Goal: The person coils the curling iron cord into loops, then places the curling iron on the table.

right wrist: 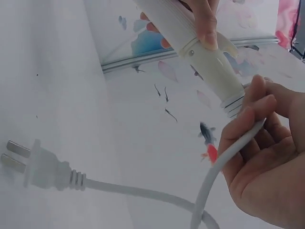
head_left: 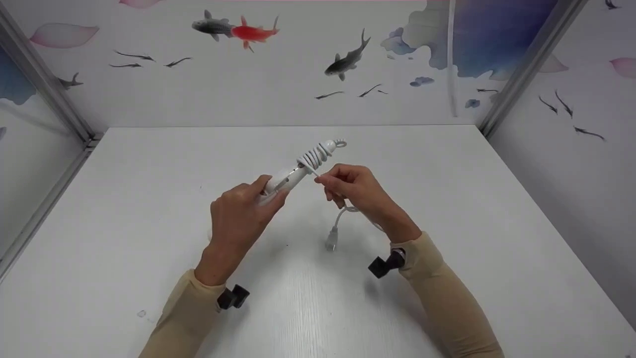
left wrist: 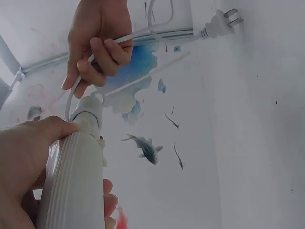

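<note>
A white hair iron is held up at a slant over the table. My left hand grips its lower body, thumb along the side; the ribbed housing fills the lower left wrist view. Several turns of white power cord wrap the handle near its tip. My right hand pinches the cord between thumb and fingertips, just beside the coils. From that hand the loose cord loops down to a two-pin plug, whose metal prongs show in both wrist views. The iron's far end is hidden behind my left hand.
Beneath both hands is a white tabletop. A back wall printed with fish rises behind it, with metal frame posts at the corners. Small black cameras sit on both wrists.
</note>
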Demonstrator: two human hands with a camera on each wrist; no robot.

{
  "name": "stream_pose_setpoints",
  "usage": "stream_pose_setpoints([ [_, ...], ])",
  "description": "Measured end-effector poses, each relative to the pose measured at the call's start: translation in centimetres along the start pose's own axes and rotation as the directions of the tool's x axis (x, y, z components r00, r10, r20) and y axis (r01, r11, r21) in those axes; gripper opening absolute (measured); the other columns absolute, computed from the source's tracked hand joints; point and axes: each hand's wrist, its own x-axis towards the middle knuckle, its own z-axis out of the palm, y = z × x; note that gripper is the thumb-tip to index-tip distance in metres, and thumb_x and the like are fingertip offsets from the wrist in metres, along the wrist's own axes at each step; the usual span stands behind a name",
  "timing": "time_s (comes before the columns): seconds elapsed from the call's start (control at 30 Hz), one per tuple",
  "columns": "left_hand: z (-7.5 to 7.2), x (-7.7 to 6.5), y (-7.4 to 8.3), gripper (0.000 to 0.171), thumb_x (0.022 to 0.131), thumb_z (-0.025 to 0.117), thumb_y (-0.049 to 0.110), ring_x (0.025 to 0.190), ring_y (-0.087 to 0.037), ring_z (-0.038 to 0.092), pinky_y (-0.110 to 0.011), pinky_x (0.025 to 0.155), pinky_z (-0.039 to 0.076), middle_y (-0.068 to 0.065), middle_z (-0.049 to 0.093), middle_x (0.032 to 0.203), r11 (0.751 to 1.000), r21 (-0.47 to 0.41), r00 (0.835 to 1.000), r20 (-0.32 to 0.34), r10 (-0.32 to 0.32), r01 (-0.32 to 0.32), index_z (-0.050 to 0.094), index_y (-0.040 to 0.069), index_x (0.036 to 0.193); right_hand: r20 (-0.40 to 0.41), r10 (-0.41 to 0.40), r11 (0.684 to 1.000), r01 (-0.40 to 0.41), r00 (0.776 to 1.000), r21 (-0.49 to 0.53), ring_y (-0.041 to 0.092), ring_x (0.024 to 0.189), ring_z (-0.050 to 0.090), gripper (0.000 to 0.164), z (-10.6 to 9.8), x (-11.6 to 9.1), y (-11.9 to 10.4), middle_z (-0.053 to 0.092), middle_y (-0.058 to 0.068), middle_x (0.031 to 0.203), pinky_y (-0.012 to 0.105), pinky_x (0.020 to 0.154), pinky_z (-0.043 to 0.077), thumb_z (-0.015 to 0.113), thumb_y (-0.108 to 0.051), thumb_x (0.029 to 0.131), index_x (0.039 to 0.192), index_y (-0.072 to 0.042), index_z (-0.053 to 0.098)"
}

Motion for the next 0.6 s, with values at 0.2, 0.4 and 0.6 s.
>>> stream_pose_setpoints([
  [0.2,-0.8,0.3,-0.1,0.035,0.089,0.076,0.035,0.062,-0.026,0.065,-0.042,0.055,0.054,-0.015,0.074,0.079,0.993,-0.103,0.998,0.014,-0.057,0.058,0.075,0.004,0.107,0.136,0.058,0.997,-0.05,0.989,-0.059,0.014,0.08,0.065,0.025,0.2,0.4,0.7,0.069,0.0,0.083,0.029,0.082,0.055,0.059,-0.022,0.102,0.109,-0.002,0.072],
  [0.4,-1.5,0.5,0.2,0.036,0.088,0.076,0.034,0.064,-0.023,0.063,-0.039,0.058,0.052,-0.013,0.074,0.082,0.976,-0.198,0.995,0.042,-0.088,0.094,0.076,0.005,0.109,0.246,0.062,0.98,-0.013,0.967,-0.198,0.013,0.101,0.066,0.027,0.1,0.8,1.9,0.071,0.021,0.111,0.039,0.104,0.049,0.055,-0.017,0.104,0.113,0.003,0.07],
  [0.6,-2.2,0.5,0.6,0.034,0.089,0.076,0.031,0.065,-0.019,0.062,-0.032,0.059,0.051,-0.01,0.076,0.086,0.956,-0.277,0.994,0.082,-0.075,0.095,0.076,0.006,0.111,0.158,-0.002,0.968,0.041,0.987,-0.246,0.015,0.102,0.068,0.021,-0.1,1.2,2.6,0.069,0.026,0.116,0.042,0.099,0.053,0.06,-0.011,0.1,0.111,0.004,0.07],
])
